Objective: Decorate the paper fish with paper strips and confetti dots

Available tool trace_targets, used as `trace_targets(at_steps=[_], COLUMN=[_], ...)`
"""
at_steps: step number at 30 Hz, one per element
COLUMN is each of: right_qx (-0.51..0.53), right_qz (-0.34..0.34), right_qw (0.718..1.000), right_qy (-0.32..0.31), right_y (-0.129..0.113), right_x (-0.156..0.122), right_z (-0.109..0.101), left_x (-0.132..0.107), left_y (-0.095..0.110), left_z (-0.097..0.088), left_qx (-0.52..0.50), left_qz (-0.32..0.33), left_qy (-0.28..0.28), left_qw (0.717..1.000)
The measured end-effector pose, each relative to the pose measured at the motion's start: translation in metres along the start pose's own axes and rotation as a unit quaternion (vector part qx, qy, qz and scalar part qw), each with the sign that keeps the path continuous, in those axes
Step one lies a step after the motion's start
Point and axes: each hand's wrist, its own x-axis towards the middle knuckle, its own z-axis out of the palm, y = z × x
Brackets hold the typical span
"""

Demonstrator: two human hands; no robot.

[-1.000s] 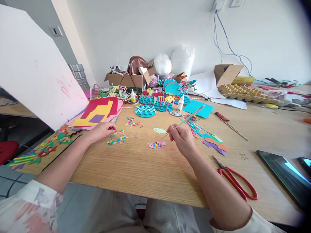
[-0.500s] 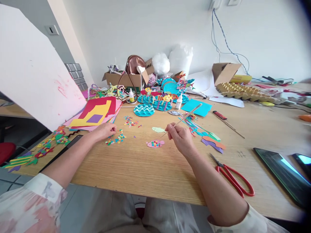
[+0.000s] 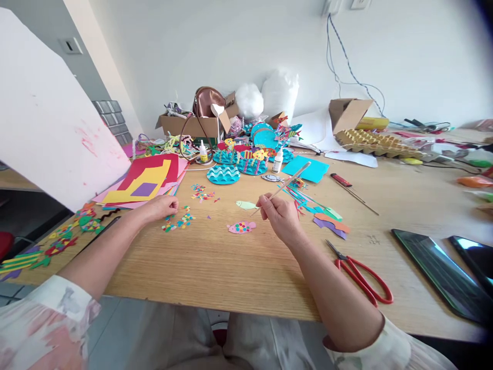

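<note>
My right hand pinches a thin wooden stick. Its thicker end points up and away, and its lower tip sits by the fish cutouts. Just left of that hand lies a pink paper fish covered in coloured dots. Behind it is a plain pale green paper fish, close to my fingers. My left hand rests on the table with its fingers curled into a loose fist, and nothing shows in it. Small round paper dots are scattered beside it.
Red-handled scissors and a tablet lie to the right. Coloured paper sheets are stacked at the left. Glue bottles, blue wavy discs and a cardboard box stand behind. Finished paper fish lie at the left edge.
The whole view has shifted slightly, so everything appears a little further left. Both hands keep nearly the same pose, and the stick is still in my right hand.
</note>
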Motion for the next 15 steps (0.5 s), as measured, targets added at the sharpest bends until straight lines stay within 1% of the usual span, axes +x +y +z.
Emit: trace_targets(at_steps=[4,11,13,15], right_qx=[0.0,-0.006,-0.004,0.005], right_qz=[0.005,0.006,0.008,0.007], right_qw=[1.0,1.0,1.0,1.0], right_qy=[-0.001,-0.004,-0.003,0.002], right_y=[0.002,0.003,0.003,0.004], right_x=[0.0,0.0,0.0,0.001], right_z=[0.001,0.002,0.002,0.002], left_x=[-0.003,-0.01,-0.013,-0.016], left_y=[0.0,0.003,0.006,0.014], left_z=[-0.002,-0.011,-0.011,-0.01], left_qx=[-0.029,-0.107,-0.136,-0.183], left_qz=[0.003,-0.003,-0.005,-0.004], left_qy=[0.008,0.026,0.028,0.031], left_qw=[1.0,0.994,0.99,0.983])
